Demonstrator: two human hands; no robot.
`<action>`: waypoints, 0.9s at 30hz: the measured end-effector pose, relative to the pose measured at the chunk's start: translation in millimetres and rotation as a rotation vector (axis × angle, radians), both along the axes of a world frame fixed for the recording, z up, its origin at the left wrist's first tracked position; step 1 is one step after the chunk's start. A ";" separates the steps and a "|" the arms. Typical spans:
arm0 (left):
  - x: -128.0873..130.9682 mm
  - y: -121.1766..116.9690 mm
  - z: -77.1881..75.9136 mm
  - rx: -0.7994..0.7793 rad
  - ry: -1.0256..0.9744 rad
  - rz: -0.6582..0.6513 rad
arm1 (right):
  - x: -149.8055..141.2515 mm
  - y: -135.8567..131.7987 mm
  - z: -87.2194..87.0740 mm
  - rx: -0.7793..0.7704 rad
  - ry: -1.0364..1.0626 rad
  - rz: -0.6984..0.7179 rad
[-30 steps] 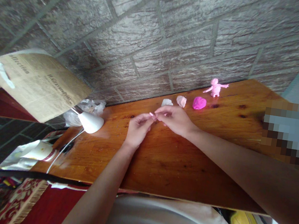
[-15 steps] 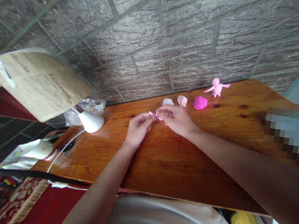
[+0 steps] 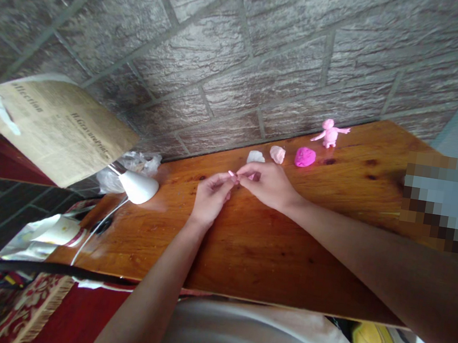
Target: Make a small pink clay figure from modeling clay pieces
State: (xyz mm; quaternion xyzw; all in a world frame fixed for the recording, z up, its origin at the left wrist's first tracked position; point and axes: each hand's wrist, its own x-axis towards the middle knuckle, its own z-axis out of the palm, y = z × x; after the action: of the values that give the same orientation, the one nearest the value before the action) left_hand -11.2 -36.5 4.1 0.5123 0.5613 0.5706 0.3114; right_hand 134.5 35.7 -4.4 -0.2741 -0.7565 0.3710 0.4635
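My left hand [image 3: 211, 196] pinches a small piece of pink modelling clay [image 3: 232, 174] between thumb and fingertips. Against that same piece, my right hand [image 3: 267, 186] has its thumb and forefinger pressed together, fingertips meeting those of the left. Another bit of pink clay shows partly under the right palm. Just beyond the hands lie a white lump of clay [image 3: 256, 157], a pale pink lump [image 3: 277, 154] and a bright magenta lump [image 3: 305, 157]. Behind the magenta lump stands a pink clay figure [image 3: 330, 134] with its arms spread.
At the left stand a white lamp [image 3: 139, 187] with a paper shade, a crumpled clear plastic bag [image 3: 148, 163] and a paper cup [image 3: 60, 230]. A white cord [image 3: 94, 227] crosses the wooden table [image 3: 250, 260]. A brick-patterned wall [image 3: 242, 82] borders its far edge.
The right hand has shifted slightly left and its fingertips have closed in on the small pink piece. The left hand stays nearly in place. The lumps and figure remain where they were.
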 end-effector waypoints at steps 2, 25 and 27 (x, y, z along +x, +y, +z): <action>0.1 0.4 -0.5 0.004 -0.011 0.015 | 0.3 -0.6 0.7 0.005 -0.015 -0.003; -2.5 1.9 1.4 -0.054 -0.220 0.064 | -0.1 3.4 2.8 -0.195 0.090 0.112; -2.5 1.9 1.4 -0.056 -0.221 0.063 | 0.3 3.3 3.5 -0.276 0.091 0.129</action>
State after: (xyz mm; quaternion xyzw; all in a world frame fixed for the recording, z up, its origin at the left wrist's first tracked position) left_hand -13.6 -34.5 5.6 0.4195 0.5549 0.6172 0.3676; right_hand 134.8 38.9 -0.9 -0.2687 -0.6926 0.5126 0.4305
